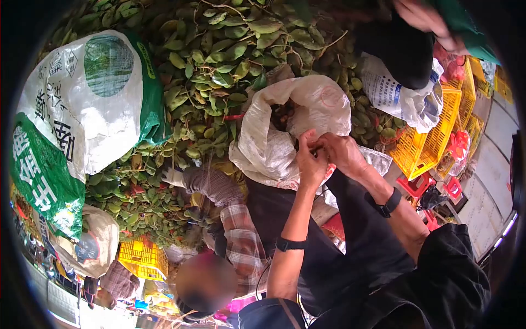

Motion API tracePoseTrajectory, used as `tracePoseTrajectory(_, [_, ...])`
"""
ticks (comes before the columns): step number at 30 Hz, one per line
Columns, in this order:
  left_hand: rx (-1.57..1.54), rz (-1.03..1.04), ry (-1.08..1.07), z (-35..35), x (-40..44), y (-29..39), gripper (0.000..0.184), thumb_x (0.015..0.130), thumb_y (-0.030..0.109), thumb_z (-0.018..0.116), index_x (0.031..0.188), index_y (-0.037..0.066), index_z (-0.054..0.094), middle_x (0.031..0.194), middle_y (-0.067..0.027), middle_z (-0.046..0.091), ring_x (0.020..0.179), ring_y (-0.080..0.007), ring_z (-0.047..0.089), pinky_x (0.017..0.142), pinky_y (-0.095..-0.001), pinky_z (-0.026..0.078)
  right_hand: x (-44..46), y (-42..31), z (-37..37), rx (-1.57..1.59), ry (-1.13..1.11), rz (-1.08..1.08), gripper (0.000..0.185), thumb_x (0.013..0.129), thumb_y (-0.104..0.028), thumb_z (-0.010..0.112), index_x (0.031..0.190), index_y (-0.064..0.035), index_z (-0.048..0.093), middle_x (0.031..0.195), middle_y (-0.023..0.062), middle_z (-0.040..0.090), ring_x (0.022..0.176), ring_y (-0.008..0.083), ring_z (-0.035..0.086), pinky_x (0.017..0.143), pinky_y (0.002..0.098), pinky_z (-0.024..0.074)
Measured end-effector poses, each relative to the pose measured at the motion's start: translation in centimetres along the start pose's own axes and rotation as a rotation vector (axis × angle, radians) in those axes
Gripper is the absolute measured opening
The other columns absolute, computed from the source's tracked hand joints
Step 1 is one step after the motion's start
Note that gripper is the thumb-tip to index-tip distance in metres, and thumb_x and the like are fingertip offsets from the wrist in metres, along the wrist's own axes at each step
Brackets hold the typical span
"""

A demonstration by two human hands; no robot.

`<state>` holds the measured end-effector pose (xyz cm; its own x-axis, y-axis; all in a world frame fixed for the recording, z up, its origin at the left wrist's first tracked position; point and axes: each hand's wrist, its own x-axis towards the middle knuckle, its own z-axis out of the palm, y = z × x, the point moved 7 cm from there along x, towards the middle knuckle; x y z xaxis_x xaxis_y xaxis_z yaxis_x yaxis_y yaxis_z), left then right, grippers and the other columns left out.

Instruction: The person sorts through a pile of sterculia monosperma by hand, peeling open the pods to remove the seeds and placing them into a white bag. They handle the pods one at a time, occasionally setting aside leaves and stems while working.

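Both of my hands meet over the near rim of an open white woven sack (263,151), whose edge is rolled down. Small dark brown round items (282,115) show inside it. My left hand (311,162) has its fingers bent and pressed together, touching the fingertips of my right hand (342,155). The fingers of my right hand are curled too. Whatever lies between the fingertips is too small and hidden to make out. A black band circles each wrist.
A large heap of green leafy stems (219,49) lies beyond and left of the sack. A person in a plaid sleeve (244,230) reaches into it with a gloved hand. Another person's hand (424,19) is at the top right. Yellow crates (433,134) stand at right, a green-white sack (104,104) at left.
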<state>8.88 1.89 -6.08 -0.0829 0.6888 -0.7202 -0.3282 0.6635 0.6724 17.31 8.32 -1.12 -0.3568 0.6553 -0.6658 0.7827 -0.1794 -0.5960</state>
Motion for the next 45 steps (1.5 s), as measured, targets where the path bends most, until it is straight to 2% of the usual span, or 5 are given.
tracePoseTrajectory(15, [0.003,0.08,0.162,-8.8,4.0,0.5,0.055,0.087,0.026,0.061,0.133,0.003,0.043,0.124,-0.0148,0.045,0.107,-0.0221,0.048,0.093,-0.0321,0.041,2.6,0.6,1.2,-0.031,0.055,-0.078,0.015,0.092,-0.013,0.052,0.092,-0.0006,0.06,0.07,0.0152,0.062,0.061,0.0297,0.063,0.057,0.0363,0.0483])
tracePoseTrajectory(25, [0.243,0.288,0.161,-9.5,-2.3,3.7,0.046,0.084,-0.003,0.051,0.128,-0.004,0.038,0.112,-0.0179,0.046,0.096,-0.0285,0.053,0.087,-0.037,0.043,3.9,-5.6,9.2,0.758,-0.177,0.104,0.027,0.095,-0.031,0.055,0.1,-0.0052,0.056,0.088,0.002,0.06,0.078,0.0121,0.059,0.064,0.0274,0.0495])
tracePoseTrajectory(28, [-0.324,-0.233,-0.185,-12.0,-1.5,2.6,0.046,0.082,-0.003,0.05,0.128,-0.001,0.043,0.107,-0.0117,0.054,0.087,-0.0198,0.058,0.077,-0.0291,0.048,4.1,-3.8,11.6,1.083,-0.151,0.382,0.027,0.092,-0.031,0.06,0.101,-0.0056,0.055,0.081,0.0,0.056,0.069,0.0077,0.054,0.057,0.0227,0.0449])
tracePoseTrajectory(35, [1.013,0.09,0.565,-29.6,11.3,-3.8,0.035,0.078,0.001,0.057,0.113,0.004,0.056,0.101,-0.0103,0.058,0.09,-0.0252,0.058,0.073,-0.0364,0.05,3.1,0.8,11.8,0.646,-0.204,0.501,0.028,0.09,-0.034,0.062,0.098,-0.0069,0.06,0.069,-0.0045,0.05,0.054,0.0028,0.041,0.046,0.0214,0.0327])
tracePoseTrajectory(45, [1.828,0.156,0.289,-34.1,19.1,-8.0,0.046,0.075,0.007,0.067,0.116,0.009,0.047,0.106,-0.012,0.055,0.095,-0.0279,0.058,0.078,-0.0369,0.051,1.4,6.3,13.6,0.419,-0.292,0.592,0.021,0.089,-0.023,0.064,0.097,-0.0039,0.061,0.068,-0.0029,0.05,0.064,0.0045,0.042,0.056,0.0236,0.0351])
